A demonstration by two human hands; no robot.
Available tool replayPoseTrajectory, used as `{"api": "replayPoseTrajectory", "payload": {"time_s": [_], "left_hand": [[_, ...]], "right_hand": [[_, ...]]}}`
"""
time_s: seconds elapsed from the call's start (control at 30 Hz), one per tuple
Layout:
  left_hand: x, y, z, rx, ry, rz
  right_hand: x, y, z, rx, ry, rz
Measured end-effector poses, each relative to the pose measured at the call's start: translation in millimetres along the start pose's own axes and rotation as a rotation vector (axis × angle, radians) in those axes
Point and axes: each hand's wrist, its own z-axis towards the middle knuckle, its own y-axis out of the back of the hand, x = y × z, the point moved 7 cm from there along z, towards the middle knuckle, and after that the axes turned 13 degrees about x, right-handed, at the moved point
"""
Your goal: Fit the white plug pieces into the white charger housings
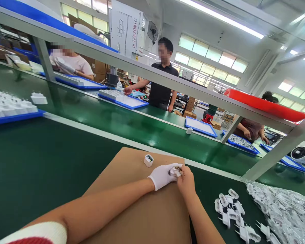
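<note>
My left hand, in a white glove, is closed around a small white plug part over a brown cardboard sheet. My bare right hand meets it from the right, fingers pinched on the same part. A white charger housing stands upright on the cardboard just left of and beyond the hands. Several loose white plug pieces lie on the green table to the right.
A clear bag of white parts lies at the far right. A blue tray of white housings sits far left beside the green conveyor belt. Across it, other people work at blue trays. A metal shelf rail runs overhead.
</note>
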Motion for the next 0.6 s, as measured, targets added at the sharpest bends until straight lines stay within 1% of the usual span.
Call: {"api": "replayPoseTrajectory", "payload": {"time_s": [0.07, 0.17, 0.3, 0.37, 0.43, 0.53, 0.57, 0.6], "left_hand": [[-3, 2.1, -4, -0.016, 0.000, -0.023], [-4, 5.2, -8, -0.036, 0.072, 0.154], [-5, 5.0, -10, 0.004, 0.162, 0.400], [-10, 6.2, -10, 0.015, 0.175, 0.446], [-16, 8.2, -9, 0.031, 0.190, 0.449], [-27, 7.7, -2, 0.134, 0.205, 0.484], [-32, 7.1, 2, 0.180, 0.200, 0.505], [-35, 8.0, 7, 0.211, 0.195, 0.519]], "right_hand": [[0, 0, 0, -0.001, 0.003, -0.014], [-1, -1, -1, -0.015, -0.026, -0.020], [-6, -6, -3, -0.019, -0.078, -0.029], [-10, -8, -3, -0.027, -0.127, -0.008], [-15, -9, -3, -0.013, -0.189, 0.059], [-17, -11, 1, 0.056, -0.244, 0.239], [-16, -8, 2, 0.066, -0.241, 0.289], [-17, -1, 3, 0.048, -0.228, 0.313]]}}
